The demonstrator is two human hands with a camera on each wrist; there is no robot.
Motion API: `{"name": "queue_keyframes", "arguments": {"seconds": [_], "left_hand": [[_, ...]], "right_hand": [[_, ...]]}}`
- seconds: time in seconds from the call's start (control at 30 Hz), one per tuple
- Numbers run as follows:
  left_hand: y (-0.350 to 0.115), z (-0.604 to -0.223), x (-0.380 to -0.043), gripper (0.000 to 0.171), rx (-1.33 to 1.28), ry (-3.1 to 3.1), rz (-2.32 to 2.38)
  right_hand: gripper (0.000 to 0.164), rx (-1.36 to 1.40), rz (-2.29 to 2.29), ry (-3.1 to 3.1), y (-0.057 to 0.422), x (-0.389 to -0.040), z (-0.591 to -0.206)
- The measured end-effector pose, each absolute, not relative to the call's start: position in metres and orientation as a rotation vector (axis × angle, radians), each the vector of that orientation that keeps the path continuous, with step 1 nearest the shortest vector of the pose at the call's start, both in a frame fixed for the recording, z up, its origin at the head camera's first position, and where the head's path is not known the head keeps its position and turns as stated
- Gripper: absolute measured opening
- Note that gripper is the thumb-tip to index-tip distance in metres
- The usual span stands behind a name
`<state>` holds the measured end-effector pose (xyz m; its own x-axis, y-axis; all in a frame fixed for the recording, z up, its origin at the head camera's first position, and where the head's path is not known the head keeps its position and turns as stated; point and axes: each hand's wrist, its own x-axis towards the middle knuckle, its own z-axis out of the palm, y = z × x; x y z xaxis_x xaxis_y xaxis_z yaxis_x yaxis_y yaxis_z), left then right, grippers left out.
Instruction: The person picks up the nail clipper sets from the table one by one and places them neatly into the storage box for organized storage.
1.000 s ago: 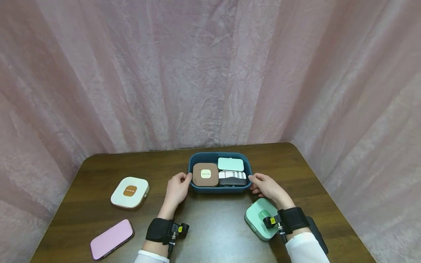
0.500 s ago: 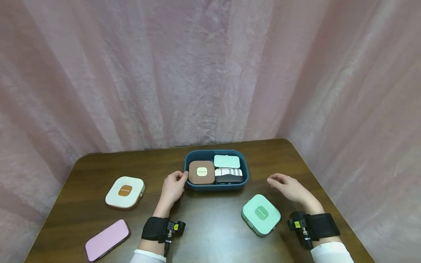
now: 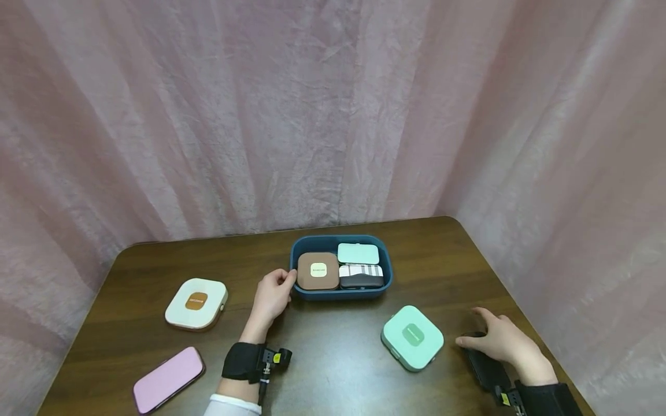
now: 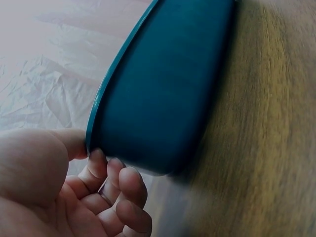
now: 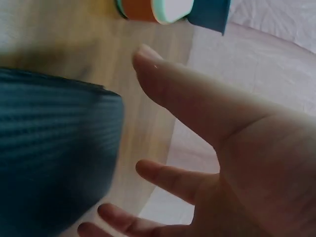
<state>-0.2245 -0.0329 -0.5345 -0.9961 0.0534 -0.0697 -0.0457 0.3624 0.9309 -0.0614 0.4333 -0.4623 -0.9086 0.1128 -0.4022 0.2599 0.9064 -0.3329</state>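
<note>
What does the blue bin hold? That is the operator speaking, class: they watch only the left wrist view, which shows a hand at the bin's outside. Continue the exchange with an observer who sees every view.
Observer: Three cases: a brown square case, a pale mint rectangular case and a striped-and-dark case.
Operator: Where is the right hand?
Observer: It is at a dark textured case, fingers spread.
Operator: What lies between that case and the blue bin?
Observer: A mint-green square case with a darker green label, lying on the wooden table.
</note>
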Motion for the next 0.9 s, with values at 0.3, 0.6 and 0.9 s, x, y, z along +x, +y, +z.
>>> {"name": "queue_keyframes", "arguments": {"seconds": [0.3, 0.6, 0.9], "left_hand": [[-0.033, -0.535, -0.225, 0.037, 0.017, 2.530, 1.728], [-0.033, -0.533, -0.225, 0.037, 0.012, 2.518, 1.734], [-0.033, -0.532, -0.224, 0.034, 0.009, 2.518, 1.725]], "right_hand": [[0.114, 0.369, -0.488, 2.607, 0.430, -0.048, -0.477], [0.115, 0.381, -0.548, 2.594, 0.432, -0.045, -0.475], [0.097, 0.348, -0.605, 2.603, 0.429, -0.051, -0.474]]}}
